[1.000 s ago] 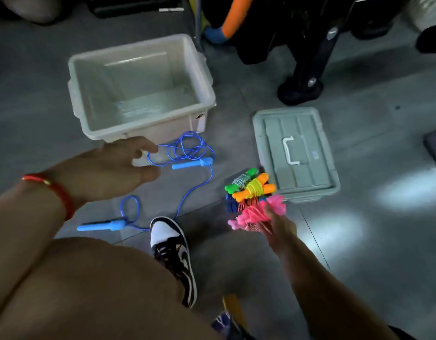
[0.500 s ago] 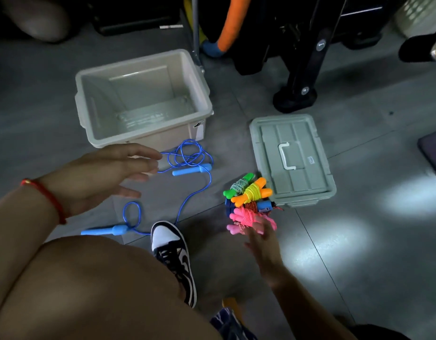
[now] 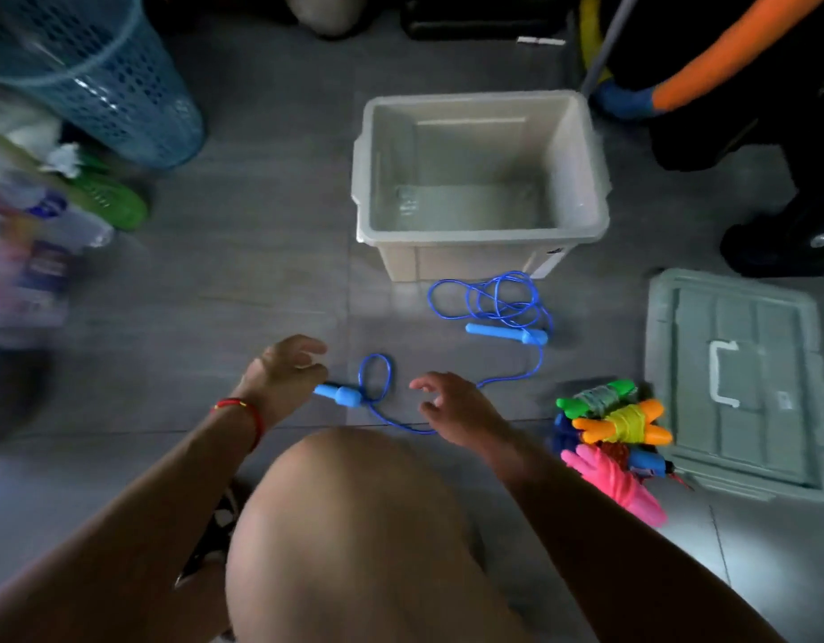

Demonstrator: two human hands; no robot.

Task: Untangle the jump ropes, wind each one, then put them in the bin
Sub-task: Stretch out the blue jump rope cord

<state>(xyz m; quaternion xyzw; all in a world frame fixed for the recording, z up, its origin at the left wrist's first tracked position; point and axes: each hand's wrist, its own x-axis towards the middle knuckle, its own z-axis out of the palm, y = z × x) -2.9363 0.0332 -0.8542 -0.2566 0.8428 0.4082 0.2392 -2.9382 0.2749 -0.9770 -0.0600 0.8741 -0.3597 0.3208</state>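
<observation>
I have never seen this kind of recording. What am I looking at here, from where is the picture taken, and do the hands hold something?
There is no machine here. A person wears one camera on the head, and it looks forward and down at the person's own two arms and a bent knee.

The left hand, with a red wrist band, reaches to the near handle of a loose blue jump rope on the grey floor; whether it touches the handle, I cannot tell. The right hand hovers open above the cord and holds nothing.

Behind the rope stands a pale bin with nothing inside. To the right lies its lid, flat on the floor. Beside the lid is a pile of wound ropes with green, orange, pink and blue handles. A blue basket stands far left.
</observation>
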